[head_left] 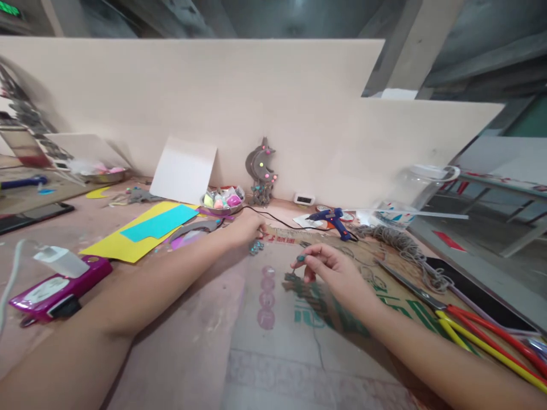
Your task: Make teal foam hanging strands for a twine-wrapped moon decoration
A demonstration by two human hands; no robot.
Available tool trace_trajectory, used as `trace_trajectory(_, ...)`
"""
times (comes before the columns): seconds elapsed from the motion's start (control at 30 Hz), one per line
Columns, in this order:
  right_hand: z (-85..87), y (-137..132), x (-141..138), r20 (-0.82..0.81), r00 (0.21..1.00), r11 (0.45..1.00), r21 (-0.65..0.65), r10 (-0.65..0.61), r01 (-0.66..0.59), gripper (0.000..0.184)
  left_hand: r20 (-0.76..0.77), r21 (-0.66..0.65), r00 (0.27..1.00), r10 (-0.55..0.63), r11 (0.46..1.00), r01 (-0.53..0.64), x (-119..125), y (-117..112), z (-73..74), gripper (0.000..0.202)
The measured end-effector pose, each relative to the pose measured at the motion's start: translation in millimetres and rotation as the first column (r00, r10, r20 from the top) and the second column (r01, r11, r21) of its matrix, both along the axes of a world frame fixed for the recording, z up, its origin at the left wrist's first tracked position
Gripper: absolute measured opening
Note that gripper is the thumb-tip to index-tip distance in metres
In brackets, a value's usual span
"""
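My left hand reaches to the far edge of the clear plastic sheet, its fingers pinched together. What they hold, if anything, I cannot make out. Just below those fingers lies a small cluster of teal beads. My right hand hovers over the printed cardboard, thumb and forefinger closed on a small teal bead. Beneath its fingertips is a small dark grey-green piece, partly blurred. A thin grey thread trails across the sheet.
A crescent-moon ornament leans on the white board. Behind my right hand lies a blue glue gun; to its right are grey yarn and scissors. Coloured sheets, a bowl of pompoms and a purple power strip sit left.
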State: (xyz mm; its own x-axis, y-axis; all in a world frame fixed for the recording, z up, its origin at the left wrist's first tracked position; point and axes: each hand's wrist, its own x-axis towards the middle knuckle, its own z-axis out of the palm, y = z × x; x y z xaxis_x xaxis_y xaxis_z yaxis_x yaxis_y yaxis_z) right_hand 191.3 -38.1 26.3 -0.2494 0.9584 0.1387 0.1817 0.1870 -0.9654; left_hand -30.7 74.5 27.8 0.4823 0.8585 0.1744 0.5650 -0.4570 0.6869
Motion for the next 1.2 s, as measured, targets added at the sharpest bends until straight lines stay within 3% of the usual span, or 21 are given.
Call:
trace_trajectory(0.1, 7.7, -3, 4, 0.066, 0.997, 0.994, 0.108, -0.025, 0.018, 0.022, -0.064, 0.079, 0.998, -0.001, 0.997, 0.006, 0, -3, 8.4, 0.01)
trace_trajectory(0.23, 15.2, -6, 11, 0.27, 0.96, 0.957, 0.29, -0.077, -0.004, 0.016, -0.1, 0.121, 0.995, -0.023, 0.992, 0.035, 2, -23, 33.2, 0.013)
trace_trajectory(0.37, 27.8, -13, 14, 0.439, 0.896, 0.922, 0.373, -0.074, -0.107, 0.015, -0.126, 0.03, 0.979, -0.16, 0.986, 0.165, 3, -59, 67.4, 0.021)
trace_trajectory(0.47, 38.5, -22, 13, 0.419, 0.906, 0.917, 0.382, -0.062, -0.114, 0.012, -0.119, -0.015, 0.974, -0.192, 0.981, 0.191, 0, -86, 88.7, 0.021)
trace_trajectory(0.53, 41.9, -27, 12, 0.382, 0.923, 0.923, 0.367, -0.038, -0.114, 0.012, -0.074, -0.08, 0.967, -0.245, 0.968, 0.239, -2, -97, 95.3, 0.022)
trace_trajectory(0.63, 35.1, -25, 11, 0.333, 0.942, 0.946, 0.298, 0.025, -0.131, 0.014, -0.044, -0.208, 0.946, -0.322, 0.929, 0.306, -1, -95, 87.8, 0.021)
trace_trajectory(0.73, 13.8, -8, 9, 0.328, 0.944, 0.975, 0.207, 0.014, -0.086, 0.017, -0.096, -0.293, 0.932, -0.349, 0.905, 0.309, 6, -79, 60.5, 0.022)
trace_trajectory(0.83, -10.6, 13, 10, 0.405, 0.91, 0.98, 0.2, -0.094, 0.012, 0.013, -0.207, -0.142, 0.954, -0.217, 0.972, 0.19, 13, -59, 28.8, 0.022)
trace_trajectory(0.93, -25.1, 25, 14, 0.428, 0.892, 0.972, 0.23, -0.143, 0.046, 0.019, -0.199, 0.038, 0.977, -0.078, 0.995, 0.088, 15, -46, 11.5, 0.027)
trace_trajectory(1.03, -27.7, 25, 19, 0.434, 0.879, 0.952, 0.298, -0.2, 0.069, 0.026, -0.208, 0.079, 0.976, -0.066, 0.993, 0.084, 13, -43, 13.0, 0.026)
trace_trajectory(1.2, -25.6, 15, 20, 0.452, 0.871, 0.92, 0.391, -0.193, 0.001, 0.014, -0.29, 0.193, 0.957, -0.023, 0.978, 0.082, 2, -45, 30.6, 0.023)
